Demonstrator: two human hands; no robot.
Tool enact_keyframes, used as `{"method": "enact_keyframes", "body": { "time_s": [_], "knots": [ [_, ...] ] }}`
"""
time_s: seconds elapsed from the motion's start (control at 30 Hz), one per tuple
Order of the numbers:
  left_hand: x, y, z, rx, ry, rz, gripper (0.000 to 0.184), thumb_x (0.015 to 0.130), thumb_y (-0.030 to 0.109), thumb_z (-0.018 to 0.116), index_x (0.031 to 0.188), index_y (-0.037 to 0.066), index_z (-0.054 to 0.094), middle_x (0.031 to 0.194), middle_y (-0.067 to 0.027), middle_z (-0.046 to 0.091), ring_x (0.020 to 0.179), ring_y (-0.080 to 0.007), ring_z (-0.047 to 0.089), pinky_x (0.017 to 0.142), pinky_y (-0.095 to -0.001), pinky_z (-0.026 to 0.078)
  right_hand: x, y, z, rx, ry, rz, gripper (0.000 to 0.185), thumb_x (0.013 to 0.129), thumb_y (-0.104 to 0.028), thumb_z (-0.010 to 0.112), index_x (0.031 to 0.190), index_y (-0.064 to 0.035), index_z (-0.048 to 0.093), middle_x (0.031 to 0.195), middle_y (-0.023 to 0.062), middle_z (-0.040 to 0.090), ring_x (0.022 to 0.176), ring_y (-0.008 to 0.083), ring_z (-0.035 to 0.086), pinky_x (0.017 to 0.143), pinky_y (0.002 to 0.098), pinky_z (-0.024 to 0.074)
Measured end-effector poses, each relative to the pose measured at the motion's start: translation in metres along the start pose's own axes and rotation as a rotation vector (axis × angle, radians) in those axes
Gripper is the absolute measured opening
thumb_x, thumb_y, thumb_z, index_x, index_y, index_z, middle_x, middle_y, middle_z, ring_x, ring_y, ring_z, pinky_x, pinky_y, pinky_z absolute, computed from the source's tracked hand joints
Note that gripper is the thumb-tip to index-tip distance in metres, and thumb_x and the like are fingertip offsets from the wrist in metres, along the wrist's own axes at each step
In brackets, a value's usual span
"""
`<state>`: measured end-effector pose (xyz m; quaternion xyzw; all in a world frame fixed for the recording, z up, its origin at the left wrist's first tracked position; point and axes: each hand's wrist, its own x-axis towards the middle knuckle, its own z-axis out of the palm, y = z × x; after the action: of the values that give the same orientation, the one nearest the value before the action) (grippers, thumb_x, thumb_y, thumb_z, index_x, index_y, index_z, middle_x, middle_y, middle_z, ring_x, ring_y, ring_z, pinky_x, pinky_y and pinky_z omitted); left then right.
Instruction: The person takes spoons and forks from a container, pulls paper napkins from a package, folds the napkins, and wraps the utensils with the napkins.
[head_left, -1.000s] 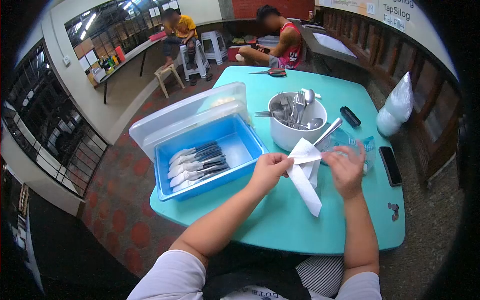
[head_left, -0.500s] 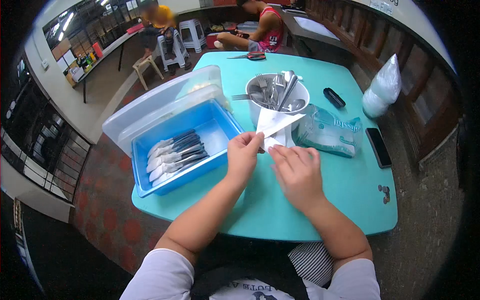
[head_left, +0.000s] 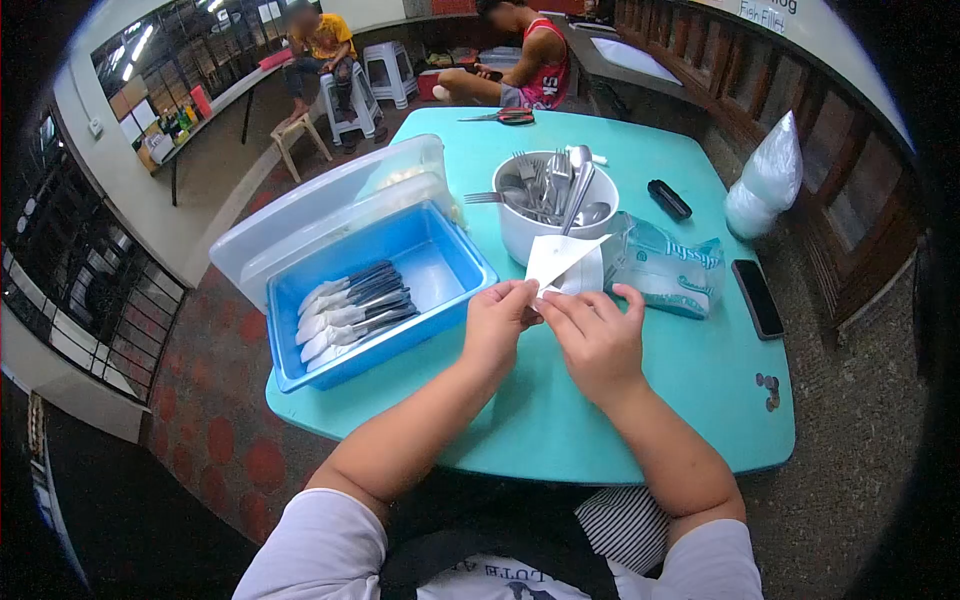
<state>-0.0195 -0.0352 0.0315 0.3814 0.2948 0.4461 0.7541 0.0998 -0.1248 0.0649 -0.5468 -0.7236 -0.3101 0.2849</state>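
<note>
A white paper napkin (head_left: 568, 268) is wrapped around the lower part of a spoon (head_left: 578, 190), which sticks up out of it in front of the white bucket (head_left: 540, 238). My left hand (head_left: 498, 322) pinches the napkin's lower left side. Beside it, my right hand (head_left: 597, 340) has its fingers closed on the napkin's lower edge. Forks and spoons (head_left: 540, 190) fill the bucket. To the left, the blue tray (head_left: 440, 270) holds several napkin-wrapped utensils (head_left: 345, 318) lying in a row.
On the turquoise table (head_left: 560, 430) are scissors (head_left: 512, 116), a teal napkin pack (head_left: 668, 275), a black case (head_left: 669, 200), a phone (head_left: 758, 299) and coins (head_left: 770, 390). A clear lid (head_left: 330, 205) leans behind the tray. Two people sit at the back.
The view has shifted down and right. My right hand has come in beside my left at the napkin, and the napkin's hanging strip has been folded up around the spoon.
</note>
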Motion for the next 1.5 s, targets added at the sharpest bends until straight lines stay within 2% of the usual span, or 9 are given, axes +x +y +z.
{"method": "enact_keyframes", "body": {
  "time_s": [0.43,0.67,0.77,0.9,1.0,1.1,1.2,1.4,1.5],
  "knots": [
    [0.005,-0.003,-0.004,0.033,0.048,-0.047,0.017,0.087,0.02,0.064,0.084,0.003,0.064,0.072,-0.0023,0.062,0.06,-0.0102,0.054,0.062,-0.0251,0.047,0.007,0.017,-0.061,0.007,0.003,-0.099,0.014,0.074,-0.016,0.065,0.088,-0.0143,0.069,0.087,-0.0048,0.067,0.078,0.0114,0.06,0.089,0.0436,0.0353],
    [0.003,0.002,0.0,-0.04,0.037,0.152,0.018,0.09,0.02,0.062,0.086,0.002,0.064,0.074,-0.0017,0.062,0.063,-0.0089,0.054,0.064,-0.0238,0.045,-0.004,-0.012,-0.086,0.272,0.157,-0.256,0.018,0.075,-0.029,0.072,0.086,-0.0151,0.068,0.084,-0.0031,0.066,0.067,0.0102,0.059,0.069,0.0313,0.0393],
    [-0.005,0.015,0.003,-0.05,0.017,0.315,0.019,0.091,0.019,0.062,0.089,0.001,0.064,0.075,-0.0006,0.061,0.065,-0.0077,0.054,0.064,-0.023,0.044,0.001,-0.013,-0.065,0.473,-0.218,-0.165,0.022,0.077,-0.03,0.071,0.09,-0.0126,0.068,0.081,0.0013,0.066,0.063,0.0142,0.059,0.059,0.0308,0.0409],
    [-0.012,0.027,0.004,-0.081,0.028,0.346,0.021,0.092,0.019,0.061,0.094,-0.001,0.064,0.077,-0.0002,0.061,0.068,-0.0071,0.054,0.067,-0.0226,0.044,-0.005,-0.009,-0.034,0.888,-0.731,0.441,0.052,0.082,-0.031,0.071,0.121,-0.0015,0.055,0.089,0.0114,0.065,0.059,0.0234,0.059,0.059,0.0354,0.0481],
    [-0.015,0.026,0.004,-0.09,-0.013,0.337,0.021,0.092,0.02,0.061,0.095,-0.001,0.064,0.079,-0.0009,0.062,0.07,-0.0069,0.055,0.067,-0.0225,0.045,-0.017,-0.011,-0.013,1.181,-0.654,0.698,0.069,0.086,-0.033,0.067,0.138,0.0004,0.037,0.115,0.0164,0.058,0.078,0.022,0.063,0.072,0.0332,0.0503],
    [-0.031,0.015,0.017,0.013,-0.037,0.217,0.021,0.093,0.02,0.059,0.096,0.0,0.064,0.082,-0.0018,0.064,0.072,-0.0059,0.056,0.059,-0.0199,0.045,-0.035,-0.02,0.012,1.395,-0.441,0.638,0.072,0.09,-0.032,0.063,0.142,0.0011,0.027,0.133,0.016,0.045,0.101,0.0184,0.058,0.085,0.0305,0.0467],
    [-0.032,-0.005,0.019,0.002,-0.151,0.093,0.021,0.094,0.018,0.058,0.097,-0.002,0.063,0.083,-0.0017,0.064,0.072,-0.0058,0.057,0.057,-0.0191,0.045,-0.042,-0.028,0.023,1.577,-0.244,0.84,0.062,0.096,-0.031,0.053,0.141,0.004,0.028,0.139,0.015,0.039,0.123,0.0204,0.044,0.101,0.0317,0.0369],
    [-0.033,-0.011,0.025,-0.05,-0.203,0.135,0.021,0.095,0.018,0.056,0.097,-0.002,0.063,0.081,-0.0011,0.063,0.067,-0.0044,0.055,0.057,-0.0195,0.044,-0.057,-0.031,0.047,1.612,-0.061,0.964,0.053,0.103,-0.033,0.034,0.14,0.0054,0.03,0.144,0.0161,0.033,0.136,0.0237,0.028,0.112,0.0341,0.0221],
    [-0.031,-0.013,0.024,-0.038,-0.2,0.131,0.022,0.095,0.019,0.056,0.096,-0.002,0.063,0.079,-0.0006,0.063,0.066,-0.0041,0.055,0.057,-0.0195,0.044,-0.062,-0.027,0.052,1.536,-0.076,0.968,0.051,0.103,-0.032,0.035,0.138,0.0052,0.033,0.142,0.0155,0.037,0.133,0.0231,0.032,0.111,0.0338,0.0242]
  ]
}}
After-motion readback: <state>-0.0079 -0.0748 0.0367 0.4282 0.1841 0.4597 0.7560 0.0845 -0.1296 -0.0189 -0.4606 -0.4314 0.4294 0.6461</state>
